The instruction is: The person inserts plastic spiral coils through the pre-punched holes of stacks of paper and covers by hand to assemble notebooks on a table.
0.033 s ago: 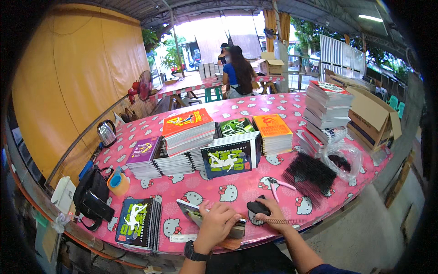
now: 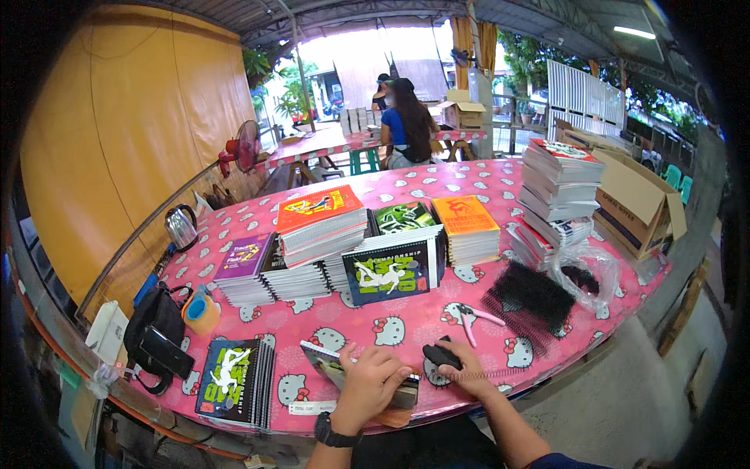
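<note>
My left hand presses over a notebook standing tilted near the table's front edge, its fingers wrapped over the top. Below that hand, part of a brown block shows. My right hand is closed round a black rounded object, whose kind I cannot make out. A thin dark spiral binding coil stretches out to the right from beside this hand. Pink-handled pliers lie just beyond it. To the left rests a stack of spiral notebooks with dark green-printed covers.
Stacked notebooks fill the table's middle, with a tall pile at right. Black coils lie beside a plastic bag. A black bag, tape rolls and a kettle stand left. People sit at a farther table.
Hardly anything differs. The coil beside my right hand has shifted slightly; both hands keep their places.
</note>
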Action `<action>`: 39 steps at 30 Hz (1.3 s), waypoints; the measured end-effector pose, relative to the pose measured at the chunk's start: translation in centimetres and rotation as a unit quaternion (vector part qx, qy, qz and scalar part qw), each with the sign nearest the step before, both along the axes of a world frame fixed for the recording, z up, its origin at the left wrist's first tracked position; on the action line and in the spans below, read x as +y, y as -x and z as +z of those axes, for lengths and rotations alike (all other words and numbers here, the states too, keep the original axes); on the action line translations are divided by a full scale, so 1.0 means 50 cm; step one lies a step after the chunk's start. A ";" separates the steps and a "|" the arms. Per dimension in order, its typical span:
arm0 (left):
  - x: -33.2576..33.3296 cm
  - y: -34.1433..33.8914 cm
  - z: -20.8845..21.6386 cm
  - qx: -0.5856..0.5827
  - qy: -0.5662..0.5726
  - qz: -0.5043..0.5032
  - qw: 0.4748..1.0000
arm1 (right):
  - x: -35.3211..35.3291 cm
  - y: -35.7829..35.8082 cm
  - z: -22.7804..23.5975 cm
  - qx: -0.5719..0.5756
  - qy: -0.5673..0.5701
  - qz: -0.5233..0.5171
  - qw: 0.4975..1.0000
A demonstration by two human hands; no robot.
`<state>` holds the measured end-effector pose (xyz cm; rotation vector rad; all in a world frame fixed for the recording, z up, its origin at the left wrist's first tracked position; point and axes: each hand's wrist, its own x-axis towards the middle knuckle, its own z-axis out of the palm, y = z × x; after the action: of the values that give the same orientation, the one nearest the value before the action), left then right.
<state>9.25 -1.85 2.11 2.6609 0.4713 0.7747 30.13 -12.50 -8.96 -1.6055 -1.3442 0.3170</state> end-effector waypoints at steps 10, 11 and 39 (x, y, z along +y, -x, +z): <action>-0.007 -0.007 0.016 -0.108 0.033 -0.022 0.993 | 0.052 0.059 0.064 0.469 -0.060 0.245 0.846; -0.002 -0.002 0.014 -0.084 0.026 -0.026 0.996 | 0.056 0.049 0.070 0.452 -0.032 0.273 0.849; 0.009 0.034 -0.008 -0.088 -0.028 0.101 0.991 | 0.067 -0.014 0.218 0.162 0.116 0.316 0.928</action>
<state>7.53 -1.38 1.72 2.5911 0.6873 1.0875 30.85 -9.16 1.95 -1.1847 -1.5672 1.1173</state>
